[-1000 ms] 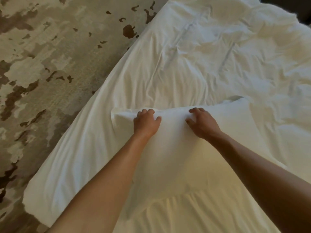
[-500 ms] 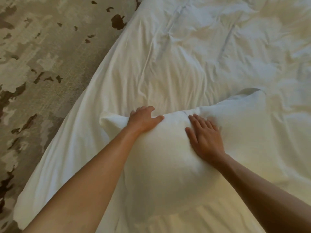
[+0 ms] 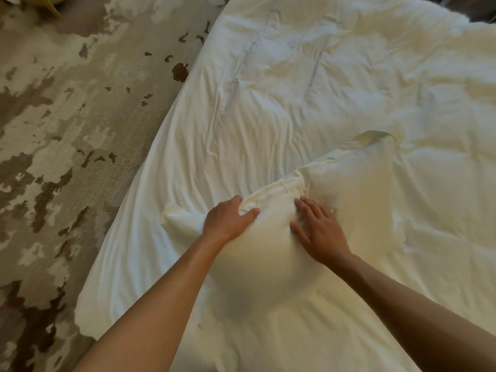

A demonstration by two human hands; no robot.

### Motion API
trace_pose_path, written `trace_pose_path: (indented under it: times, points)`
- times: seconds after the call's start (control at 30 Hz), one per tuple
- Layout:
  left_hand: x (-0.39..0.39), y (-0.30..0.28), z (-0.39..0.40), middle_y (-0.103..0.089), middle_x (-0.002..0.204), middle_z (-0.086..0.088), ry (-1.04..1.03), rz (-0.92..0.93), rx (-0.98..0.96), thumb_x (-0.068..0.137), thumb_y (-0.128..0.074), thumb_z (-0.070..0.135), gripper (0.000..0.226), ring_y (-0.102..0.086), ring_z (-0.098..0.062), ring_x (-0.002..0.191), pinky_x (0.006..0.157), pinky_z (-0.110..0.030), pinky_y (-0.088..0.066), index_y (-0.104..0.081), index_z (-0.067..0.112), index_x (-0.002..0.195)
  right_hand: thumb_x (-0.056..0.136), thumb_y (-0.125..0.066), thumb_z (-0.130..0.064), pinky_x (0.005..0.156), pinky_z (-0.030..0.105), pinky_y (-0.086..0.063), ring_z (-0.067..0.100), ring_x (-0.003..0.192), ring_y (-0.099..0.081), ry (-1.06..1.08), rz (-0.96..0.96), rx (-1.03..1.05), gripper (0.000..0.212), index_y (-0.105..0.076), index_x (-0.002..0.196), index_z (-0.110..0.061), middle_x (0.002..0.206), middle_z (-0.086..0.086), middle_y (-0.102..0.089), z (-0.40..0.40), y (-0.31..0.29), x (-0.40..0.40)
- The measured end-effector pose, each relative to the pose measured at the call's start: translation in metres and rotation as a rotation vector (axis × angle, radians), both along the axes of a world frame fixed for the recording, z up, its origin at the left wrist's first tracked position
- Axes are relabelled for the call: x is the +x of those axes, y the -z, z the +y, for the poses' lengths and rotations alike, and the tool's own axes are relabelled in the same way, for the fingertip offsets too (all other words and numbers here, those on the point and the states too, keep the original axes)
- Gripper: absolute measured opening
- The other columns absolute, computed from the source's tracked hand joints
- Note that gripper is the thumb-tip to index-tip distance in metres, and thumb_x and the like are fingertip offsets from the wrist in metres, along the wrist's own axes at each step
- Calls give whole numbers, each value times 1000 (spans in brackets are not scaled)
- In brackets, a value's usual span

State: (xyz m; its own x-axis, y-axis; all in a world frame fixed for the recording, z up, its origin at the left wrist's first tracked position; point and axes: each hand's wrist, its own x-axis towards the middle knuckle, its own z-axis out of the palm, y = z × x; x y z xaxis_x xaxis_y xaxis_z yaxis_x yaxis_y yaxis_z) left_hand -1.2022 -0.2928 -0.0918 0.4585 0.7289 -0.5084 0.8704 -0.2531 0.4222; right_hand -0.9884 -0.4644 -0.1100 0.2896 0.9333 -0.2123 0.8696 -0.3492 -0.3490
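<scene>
A white pillow (image 3: 349, 189) in a white case lies on the bed in front of me. My left hand (image 3: 228, 221) grips the pillow's far edge near its left end, fingers curled over the edge and thumb on top. Beside it my right hand (image 3: 319, 232) lies flat on the pillow's top with straight, spread fingers, pressing a dent into the filling. The pillow's right corner sticks up a little.
A rumpled white duvet (image 3: 308, 84) covers the bed and hangs over its left side. Left of the bed the floor has a beige carpet (image 3: 67, 124) with brown blotches. A tan object shows at the top left corner.
The pillow has come down from upright to lie flat. My right hand let go of the top edge and spread flat on the pillow. My left hand kept its hold.
</scene>
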Motion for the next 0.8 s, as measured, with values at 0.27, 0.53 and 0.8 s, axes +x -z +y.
trace_pose_path:
  times: [0.27,0.53,0.8]
  points:
    - [-11,-76,-114,-68,96,6,35,17,61,80,-48,79,63,-65,-20,87,68,-34,-43,-53,29,118,91,-56,-64,97,46,-56,28,131,-50,-67,-14,52,74,-41,150,-23,148,3,-46,-45,-79,37]
    - [-29,-105,-216,-70,111,4,117,-11,144,90,-54,61,43,-66,-21,91,74,-38,-53,-50,27,115,72,-58,-87,77,38,-56,23,108,-66,-139,-115,-105,92,-45,145,-33,142,-5,-47,-103,-105,66]
    - [-32,-123,-261,-70,97,-5,215,-20,175,102,-49,45,28,-65,-26,86,68,-35,-47,-53,21,115,95,-70,-26,62,36,-49,30,80,-66,-83,-75,84,11,-73,95,-16,90,2,-63,-176,-135,67]
